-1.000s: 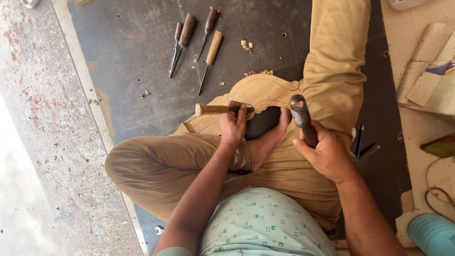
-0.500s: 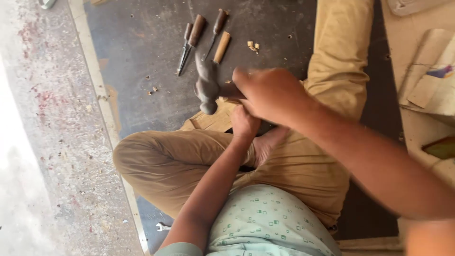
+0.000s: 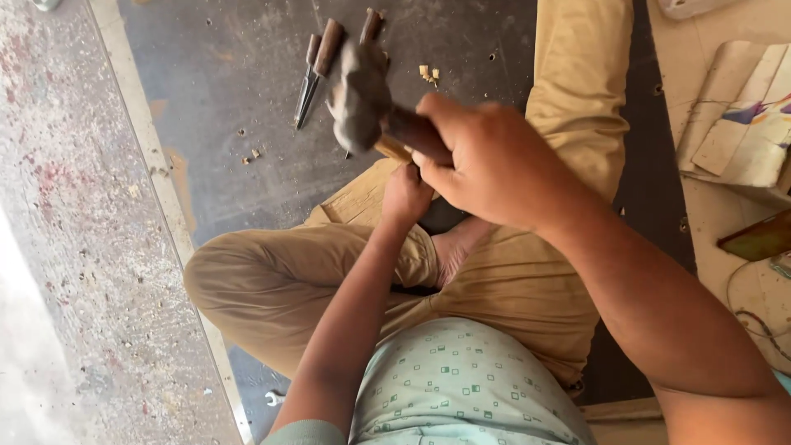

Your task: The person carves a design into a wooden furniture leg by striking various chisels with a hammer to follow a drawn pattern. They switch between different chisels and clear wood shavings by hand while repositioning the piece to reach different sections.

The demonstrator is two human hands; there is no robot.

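I sit cross-legged in tan trousers on a dark board. My right hand (image 3: 486,161) is raised toward the camera and grips the handle of a dark mallet (image 3: 360,92), whose head is blurred. Below it my left hand (image 3: 406,198) is closed around a wooden-handled chisel, almost wholly hidden by the right hand. The chisel rests on a pale wooden workpiece (image 3: 356,200) lying against my leg and bare foot (image 3: 456,247).
Several chisels (image 3: 317,70) with wooden handles lie on the dark board (image 3: 239,99) beyond the workpiece, with wood chips (image 3: 428,74) around. A speckled concrete floor (image 3: 74,247) lies left. Boards and scraps (image 3: 733,124) sit right. A small spanner (image 3: 273,399) lies low.
My right hand has swung the mallet up from beside my right knee, across toward the camera and above my left hand. The left hand has stayed on the chisel.
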